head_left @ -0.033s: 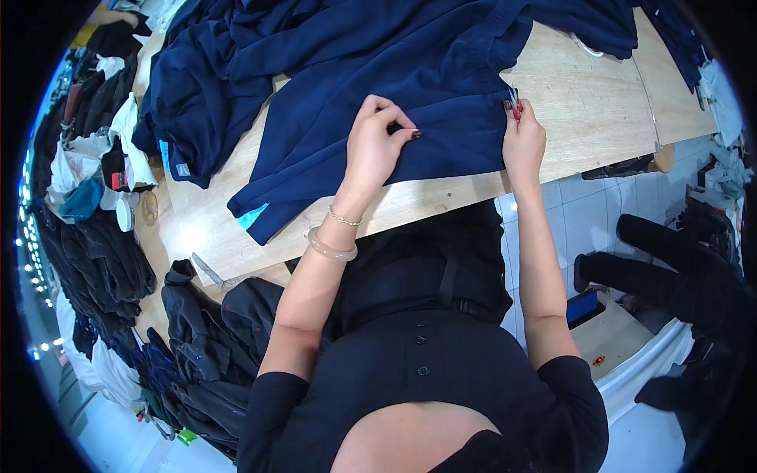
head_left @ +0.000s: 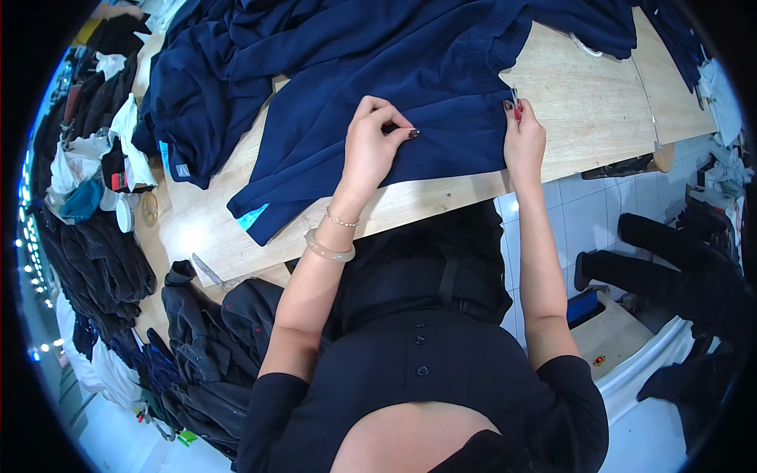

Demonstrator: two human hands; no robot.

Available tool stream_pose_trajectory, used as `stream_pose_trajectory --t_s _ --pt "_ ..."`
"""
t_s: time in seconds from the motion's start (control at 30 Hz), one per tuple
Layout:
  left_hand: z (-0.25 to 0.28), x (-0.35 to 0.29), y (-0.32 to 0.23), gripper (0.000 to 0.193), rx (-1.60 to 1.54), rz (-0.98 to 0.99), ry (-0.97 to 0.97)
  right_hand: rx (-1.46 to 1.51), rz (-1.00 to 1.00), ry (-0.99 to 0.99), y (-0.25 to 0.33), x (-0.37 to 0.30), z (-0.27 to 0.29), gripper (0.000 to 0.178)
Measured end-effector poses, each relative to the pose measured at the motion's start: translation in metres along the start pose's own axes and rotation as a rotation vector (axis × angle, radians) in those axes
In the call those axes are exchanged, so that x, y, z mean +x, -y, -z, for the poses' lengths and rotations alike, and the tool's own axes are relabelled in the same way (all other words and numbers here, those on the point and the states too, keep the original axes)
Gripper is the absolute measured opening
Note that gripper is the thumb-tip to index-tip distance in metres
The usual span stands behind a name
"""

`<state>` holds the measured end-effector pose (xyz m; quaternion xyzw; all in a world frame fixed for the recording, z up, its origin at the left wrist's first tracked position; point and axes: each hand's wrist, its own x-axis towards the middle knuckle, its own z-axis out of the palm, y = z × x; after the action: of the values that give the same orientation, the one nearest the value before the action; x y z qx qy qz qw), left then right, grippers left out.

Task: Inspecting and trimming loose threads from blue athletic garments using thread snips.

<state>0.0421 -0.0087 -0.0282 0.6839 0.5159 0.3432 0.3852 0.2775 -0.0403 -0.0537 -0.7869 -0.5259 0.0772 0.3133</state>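
Observation:
A pair of navy blue trousers (head_left: pixel 315 134) lies flat across the wooden table, with a light blue patch at one leg end. Over the middle of the cloth is my left hand (head_left: pixel 371 146), thumb and forefinger pinched together. Whatever is between those fingertips, if anything, is too small to make out. My right hand (head_left: pixel 523 146) is closed on small red-handled thread snips (head_left: pixel 517 112), their metal blades pointing away from me. It rests at the right edge of the trousers, touching or very near the cloth.
More navy garments (head_left: pixel 209 94) are heaped along the far side of the wooden table (head_left: pixel 583 94). Dark clothes (head_left: pixel 197 339) are piled at the left, beside a stack of folded black garments (head_left: pixel 98 268). A metal blade (head_left: pixel 208 269) lies near the table's left corner.
My left hand has shifted very slightly left, still pinched. The snips' blades look a little different in angle; the trousers stay in place.

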Motion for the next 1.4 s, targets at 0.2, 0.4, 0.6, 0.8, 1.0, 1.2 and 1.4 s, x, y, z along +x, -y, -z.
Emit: stream_pose_trajectory --t_s 0.2,0.4,0.6,0.8,1.0,1.2,1.4 --pt "0.001 -0.005 0.009 0.003 -0.131 0.098 -0.043 0.005 0.092 -0.053 0.009 0.001 0.021 0.014" --pt "-0.004 -0.006 0.009 0.002 -0.213 0.143 -0.115 0.248 0.118 0.188 0.072 -0.015 0.053 0.020" --pt "-0.009 -0.006 0.001 0.003 -0.193 0.139 -0.136 0.014 0.549 0.339 0.073 -0.008 0.031 0.017" --pt "-0.007 -0.007 0.001 0.003 -0.166 0.153 -0.142 -0.042 0.552 0.382 0.085 -0.006 0.017 0.016" --pt "-0.008 -0.006 0.006 0.005 -0.102 0.155 -0.126 -0.071 0.541 0.406 0.091 -0.004 0.010 0.014" --pt "-0.010 -0.006 0.007 0.004 -0.112 0.159 -0.128 -0.079 0.557 0.417 0.092 -0.004 0.009 0.014" --pt "-0.009 -0.006 0.011 0.006 -0.162 0.161 -0.131 -0.106 0.590 0.425 0.094 -0.002 0.009 0.014"
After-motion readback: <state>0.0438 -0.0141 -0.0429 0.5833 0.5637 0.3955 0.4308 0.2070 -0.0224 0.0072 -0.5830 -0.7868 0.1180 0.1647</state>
